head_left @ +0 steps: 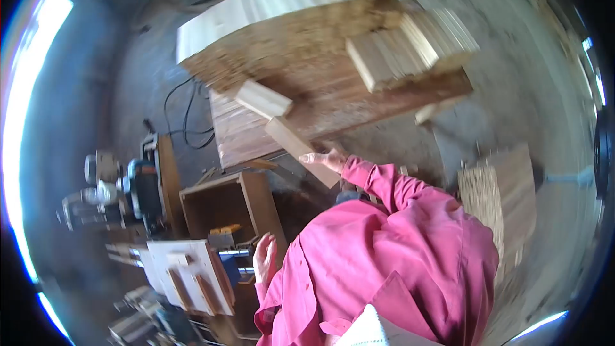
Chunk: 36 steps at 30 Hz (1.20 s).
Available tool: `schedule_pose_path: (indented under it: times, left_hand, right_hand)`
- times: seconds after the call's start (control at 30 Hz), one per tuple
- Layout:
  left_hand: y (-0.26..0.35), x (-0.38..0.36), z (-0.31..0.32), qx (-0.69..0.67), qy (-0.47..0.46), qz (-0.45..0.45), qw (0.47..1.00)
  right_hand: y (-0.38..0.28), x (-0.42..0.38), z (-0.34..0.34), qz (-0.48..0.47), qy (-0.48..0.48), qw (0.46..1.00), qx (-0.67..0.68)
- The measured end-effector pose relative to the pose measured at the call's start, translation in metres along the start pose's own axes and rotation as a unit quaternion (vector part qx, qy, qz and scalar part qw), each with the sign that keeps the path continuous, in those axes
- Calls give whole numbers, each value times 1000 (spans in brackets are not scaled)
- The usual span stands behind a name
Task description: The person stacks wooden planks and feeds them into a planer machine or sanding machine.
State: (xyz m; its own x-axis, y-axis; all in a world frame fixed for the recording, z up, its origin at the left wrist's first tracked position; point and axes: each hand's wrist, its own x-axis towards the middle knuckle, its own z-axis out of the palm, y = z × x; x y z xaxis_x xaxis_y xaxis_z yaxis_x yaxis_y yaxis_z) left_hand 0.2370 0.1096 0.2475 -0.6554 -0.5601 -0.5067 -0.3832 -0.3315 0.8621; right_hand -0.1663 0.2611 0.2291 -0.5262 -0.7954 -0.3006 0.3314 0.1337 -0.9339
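Observation:
My right hand [328,159] grips a narrow wooden board [296,144], which slants down and to the right. The far end of this board meets or overlaps a short pale block [264,99] at the edge of a low wooden platform [240,129]. My left hand [264,259] is lower in the view, beside an open wooden box [259,202], with its fingers loosely extended and nothing visible in them.
A long row of stacked boards [282,22] and a smaller stack [391,57] stand on the platform. Another stack [500,198] is at the right. A machine [142,189], a white panel with wooden strips [186,279] and black cables [186,115] are on the left.

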Motion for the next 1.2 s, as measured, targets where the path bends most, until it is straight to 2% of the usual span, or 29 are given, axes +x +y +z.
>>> schedule_pose_path:
  times: [0.03, 0.07, 0.13, 0.23, 0.27, 0.4, 0.43, 0.47, 0.53, 0.57, 0.6, 0.63, 0.67, 0.73, 0.8, 0.87, 0.9, 0.93, 1.0, 1.03, 1.13, 1.2]
  left_hand:
    - [24, 25, 28, 27, -4, 6, 1000]
    - [49, 48, 58, 21, -28, 13, 999]
    - [89, 95, 120, 34, -90, 20, 995]
    - [110, 166, 192, 58, -185, 33, 981]
    - [124, 180, 226, 54, -194, -4, 980]
    - [116, 268, 307, -60, -236, -183, 953]
    - [123, 276, 327, -61, -247, -215, 943]
    - [122, 287, 336, -52, -246, -216, 943]
    - [120, 304, 349, -64, -302, -156, 938]
    - [121, 308, 360, -114, -319, -130, 932]
    - [126, 317, 368, -109, -321, -136, 931]
    - [130, 329, 377, -76, -270, -173, 944]
    - [138, 337, 388, -43, -218, -208, 952]
    - [136, 369, 407, -27, -205, -197, 959]
    - [110, 429, 420, -20, -261, -182, 948]
    - [116, 451, 446, -31, -256, -188, 948]
    - [117, 461, 456, -33, -248, -192, 949]
    - [116, 471, 463, -34, -238, -198, 950]
    - [126, 482, 479, -44, -245, -202, 947]
    - [130, 489, 487, -26, -246, -198, 949]
    - [145, 501, 500, -10, -257, -195, 947]
    - [149, 517, 512, 6, -278, -167, 946]
  right_hand:
    - [-4, -9, -26, -20, 20, 1000, -8]
    - [-14, -24, -47, 9, 45, 999, 22]
    - [7, -26, -85, 10, 98, 995, 18]
    - [26, -29, -108, 2, 95, 993, 71]
    - [26, -30, -115, -2, 89, 991, 101]
    - [15, -31, -128, 12, 111, 984, 141]
    - [14, -27, -132, 24, 101, 989, 110]
    - [10, -23, -136, 35, 93, 992, 79]
    - [-1, -20, -143, 38, 92, 990, 101]
    - [-8, -22, -146, 57, 115, 985, 118]
    - [-13, -22, -153, 76, 137, 979, 132]
    - [29, -2, -163, 77, 184, 975, 95]
    - [19, -9, -168, 79, 190, 974, 96]
    - [-2, -24, -178, 148, 255, 933, 208]
    - [8, -20, -182, 153, 241, 928, 242]
    - [50, 10, -189, 123, 312, 841, 424]
    - [58, 24, -191, 89, 345, 813, 461]
    - [57, 36, -195, 99, 351, 814, 453]
    - [56, 64, -208, 98, 432, 757, 479]
    - [70, 75, -217, 64, 448, 761, 465]
    - [76, 101, -241, 92, 465, 744, 470]
    - [48, 112, -237, 88, 483, 740, 460]
